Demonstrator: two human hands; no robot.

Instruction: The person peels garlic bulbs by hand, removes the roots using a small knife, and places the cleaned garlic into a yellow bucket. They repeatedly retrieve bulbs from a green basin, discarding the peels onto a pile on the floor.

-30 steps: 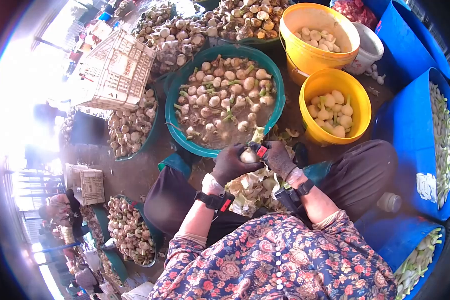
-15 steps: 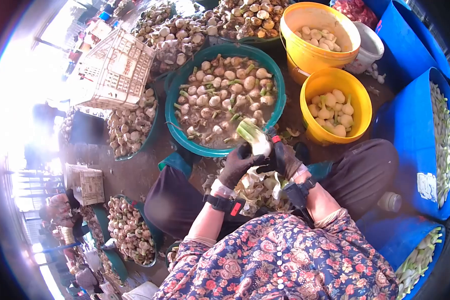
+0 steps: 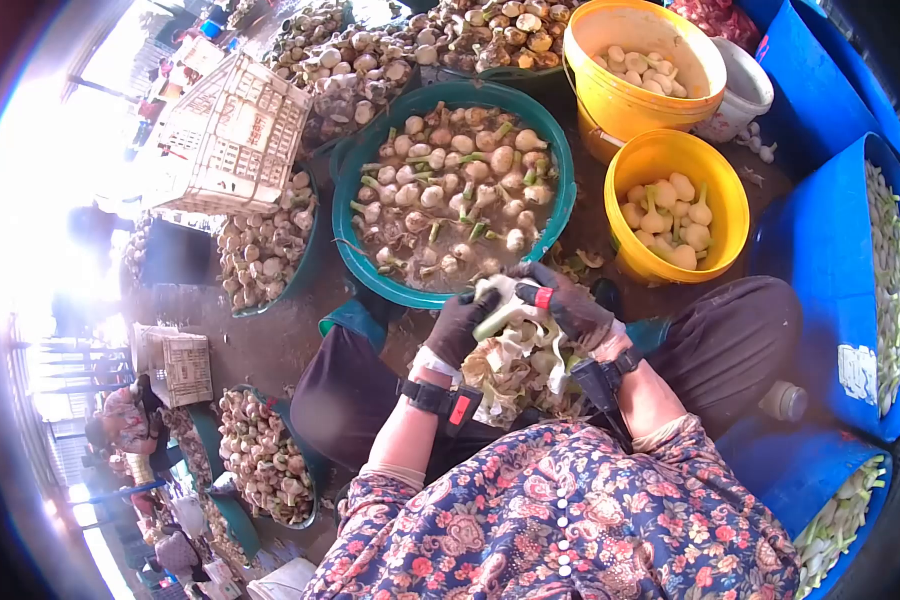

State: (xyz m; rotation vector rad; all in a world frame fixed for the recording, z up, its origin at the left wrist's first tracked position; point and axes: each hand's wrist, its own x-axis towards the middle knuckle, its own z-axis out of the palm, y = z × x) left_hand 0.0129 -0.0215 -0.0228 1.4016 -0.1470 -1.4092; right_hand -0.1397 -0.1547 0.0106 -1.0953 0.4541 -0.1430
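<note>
A fresh garlic bulb (image 3: 507, 292) with a pale green stem is held between my two gloved hands, low above my lap. My left hand (image 3: 459, 328) is closed on its stem side. My right hand (image 3: 572, 308) wraps the other side, with a red band (image 3: 543, 297) at the thumb; whether it also holds a small tool is hidden. Beneath them lies a heap of loose garlic skins (image 3: 515, 372). Just beyond my hands stands a green tub (image 3: 568, 215) of unpeeled garlic in murky water. Peeled white bulbs lie in the nearer yellow bucket (image 3: 730, 245).
Another yellow bucket (image 3: 585, 75) of bulbs and a white bucket (image 3: 755, 90) stand farther back. Blue bins (image 3: 820, 290) with garlic stems line the right. A white crate (image 3: 235, 140) rests among garlic heaps on the left. A co-worker (image 3: 130, 420) sits at far left.
The garlic bulb has been tipped over: its stem pointed up and away before and now points down toward my left hand. Both hands have shifted, still gripping it.
</note>
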